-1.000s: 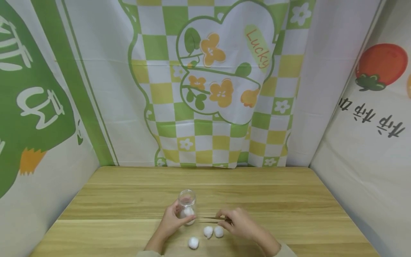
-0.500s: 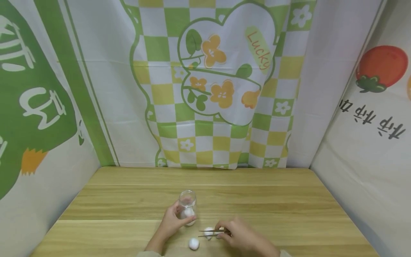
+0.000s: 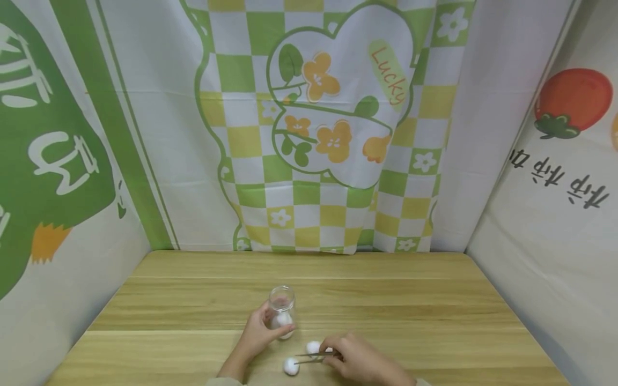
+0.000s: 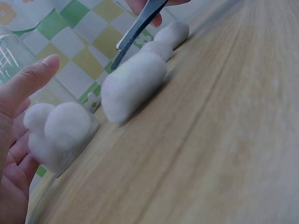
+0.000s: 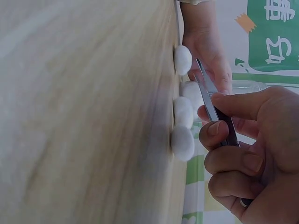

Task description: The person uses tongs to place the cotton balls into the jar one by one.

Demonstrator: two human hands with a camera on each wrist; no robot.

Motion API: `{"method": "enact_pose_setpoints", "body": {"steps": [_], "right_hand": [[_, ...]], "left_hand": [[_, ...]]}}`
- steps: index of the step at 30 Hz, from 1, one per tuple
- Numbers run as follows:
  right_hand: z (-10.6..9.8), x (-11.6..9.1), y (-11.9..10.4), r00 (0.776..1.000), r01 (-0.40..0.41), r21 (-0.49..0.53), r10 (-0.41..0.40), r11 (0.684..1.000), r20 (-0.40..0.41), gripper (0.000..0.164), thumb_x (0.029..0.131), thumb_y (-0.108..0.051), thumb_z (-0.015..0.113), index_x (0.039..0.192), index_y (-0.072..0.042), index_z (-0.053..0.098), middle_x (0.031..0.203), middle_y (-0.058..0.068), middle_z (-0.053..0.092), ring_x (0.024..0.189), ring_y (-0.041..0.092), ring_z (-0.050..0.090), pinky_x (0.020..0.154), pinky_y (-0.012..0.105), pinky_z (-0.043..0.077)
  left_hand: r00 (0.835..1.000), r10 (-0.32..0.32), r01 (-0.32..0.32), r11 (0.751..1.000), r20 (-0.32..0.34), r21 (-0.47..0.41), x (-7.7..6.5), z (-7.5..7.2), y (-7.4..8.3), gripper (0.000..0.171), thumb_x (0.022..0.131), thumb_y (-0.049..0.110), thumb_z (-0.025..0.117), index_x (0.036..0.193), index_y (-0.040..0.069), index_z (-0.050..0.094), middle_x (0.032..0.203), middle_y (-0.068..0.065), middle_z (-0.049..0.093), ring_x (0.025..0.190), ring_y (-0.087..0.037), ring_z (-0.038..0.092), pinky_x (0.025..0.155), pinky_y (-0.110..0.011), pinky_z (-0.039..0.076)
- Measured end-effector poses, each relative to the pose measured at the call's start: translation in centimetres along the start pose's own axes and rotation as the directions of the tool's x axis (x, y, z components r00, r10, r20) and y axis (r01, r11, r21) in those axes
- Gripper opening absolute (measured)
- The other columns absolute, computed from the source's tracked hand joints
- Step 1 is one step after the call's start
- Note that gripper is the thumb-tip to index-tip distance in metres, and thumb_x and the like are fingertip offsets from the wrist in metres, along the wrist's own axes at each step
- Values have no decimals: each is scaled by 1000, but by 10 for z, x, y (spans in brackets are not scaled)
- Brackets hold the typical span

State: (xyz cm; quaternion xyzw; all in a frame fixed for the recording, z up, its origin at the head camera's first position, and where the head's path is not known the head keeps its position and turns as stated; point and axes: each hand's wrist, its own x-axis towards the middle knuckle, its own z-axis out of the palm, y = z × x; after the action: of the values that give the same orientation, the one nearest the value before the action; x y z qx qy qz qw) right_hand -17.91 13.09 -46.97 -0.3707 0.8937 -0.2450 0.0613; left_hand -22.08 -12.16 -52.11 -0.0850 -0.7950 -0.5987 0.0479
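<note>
My left hand (image 3: 256, 333) holds a clear open-topped jar (image 3: 282, 300), fingers and thumb around its side. Several white cotton balls (image 4: 67, 125) lie inside it, low down in the left wrist view. My right hand (image 3: 361, 360) pinches a pair of metal tweezers (image 5: 209, 93) between thumb and fingers. Their tips stand apart, close above the nearest loose cotton ball (image 3: 291, 366); I cannot tell whether they touch it. Another cotton ball (image 3: 314, 348) lies behind the tweezers. A third loose cotton ball (image 5: 182, 142) shows in the right wrist view and is hidden by my right hand in the head view.
Everything stands on a wood-grain table (image 3: 193, 300). A green, yellow and white checked cloth (image 3: 309, 214) hangs at its far edge. Printed white cloth walls (image 3: 541, 257) rise on both sides.
My right hand has brought the tweezers down and toward me, from beside the jar, past the two right-hand cotton balls, to the nearest one. My left hand and the jar have stayed put.
</note>
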Motion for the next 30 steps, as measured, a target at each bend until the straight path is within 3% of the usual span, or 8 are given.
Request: {"method": "enact_pose_setpoints", "body": {"steps": [7, 13, 19, 22, 26, 30], "right_hand": [[3, -1, -1, 999, -31, 36, 30, 999, 42, 16, 94, -25, 62, 105, -18, 69, 94, -9, 74, 76, -11, 57, 64, 10, 49], [5, 1, -2, 999, -26, 11, 26, 1000, 36, 15, 94, -26, 62, 104, -17, 69, 91, -9, 73, 72, -11, 54, 62, 10, 47], [6, 3, -5, 999, -37, -25, 38, 999, 32, 14, 93, -24, 62, 102, -16, 69, 89, -8, 73, 72, -10, 54, 63, 10, 47], [6, 4, -6, 999, -27, -42, 28, 999, 28, 13, 93, -22, 63, 102, -16, 69, 88, -7, 73, 72, -10, 53, 64, 10, 47], [7, 4, -8, 999, -29, -47, 31, 998, 39, 12, 92, -21, 64, 102, -15, 68, 88, -7, 73, 72, -9, 52, 65, 11, 48], [8, 5, -9, 998, -36, -63, 39, 997, 50, 13, 92, -20, 64, 103, -16, 68, 89, -7, 73, 70, -9, 49, 64, 10, 46]], "left_hand": [[1000, -12, 12, 1000, 9, -6, 0, 0, -2, 63, 70, 16, 85, 126, 11, 57, 124, -14, 67, 117, -32, 62, 106, -51, 46], [1000, -18, 18, 1000, -3, -7, 0, 1, -1, 62, 69, 15, 85, 124, 13, 59, 121, -12, 69, 113, -25, 64, 105, -44, 47], [1000, -16, 16, 1000, -5, -3, 1, 1, 0, 61, 69, 15, 85, 124, 14, 59, 122, -11, 69, 113, -21, 65, 107, -48, 45], [1000, -5, 5, 1000, -3, -2, 0, 1, 1, 61, 70, 15, 85, 125, 12, 59, 122, -11, 69, 111, -16, 65, 106, -45, 47], [1000, -12, 12, 1000, 6, -13, 0, 0, 2, 61, 70, 15, 85, 125, 12, 59, 122, -11, 69, 110, -11, 65, 103, -31, 48], [1000, -10, 10, 1000, 15, -3, 0, 0, 3, 61, 71, 16, 84, 126, 12, 58, 122, -10, 69, 110, -14, 65, 102, -32, 49]]}}
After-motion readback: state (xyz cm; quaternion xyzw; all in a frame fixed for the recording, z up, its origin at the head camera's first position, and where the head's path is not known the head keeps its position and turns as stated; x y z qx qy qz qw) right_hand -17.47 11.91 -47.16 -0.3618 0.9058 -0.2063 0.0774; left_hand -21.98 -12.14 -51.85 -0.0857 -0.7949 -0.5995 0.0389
